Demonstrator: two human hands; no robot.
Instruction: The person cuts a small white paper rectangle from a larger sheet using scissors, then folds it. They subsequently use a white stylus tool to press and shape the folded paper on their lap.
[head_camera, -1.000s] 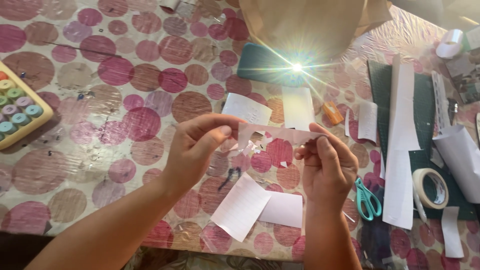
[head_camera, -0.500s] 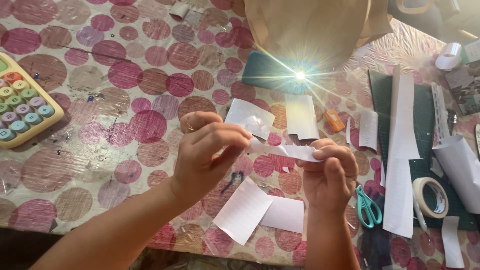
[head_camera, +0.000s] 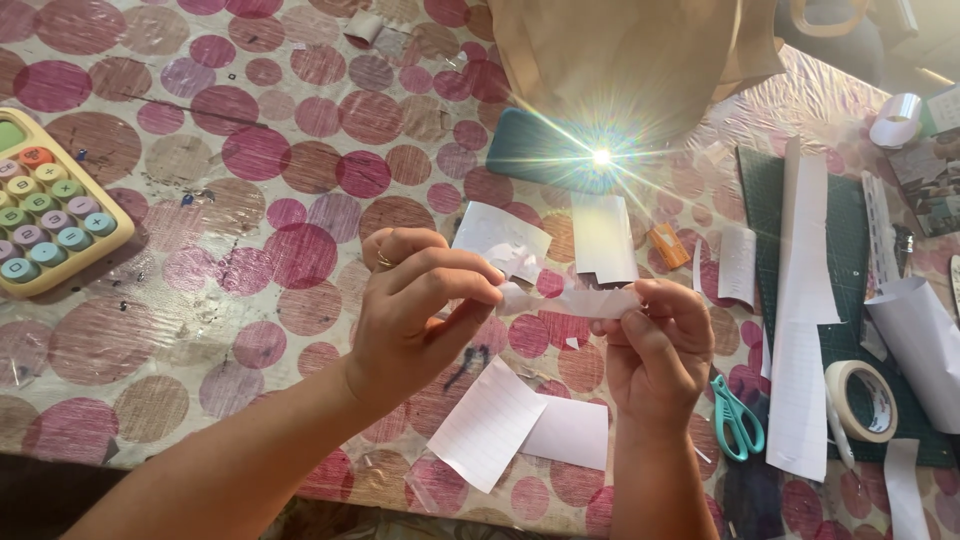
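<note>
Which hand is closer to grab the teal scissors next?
Probably the right hand. The teal scissors lie just beside its wrist on the dotted tablecloth, while the left hand is farther away. Both hands pinch the paper strip.

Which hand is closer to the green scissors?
Right. The right hand is just left of the scissors, holding the paper strip. The left hand is farther left, across the strip.

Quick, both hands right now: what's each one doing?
Left hand: closed, pinching one end of the folded paper strip.
Right hand: closed, gripping the strip's other end.
</note>
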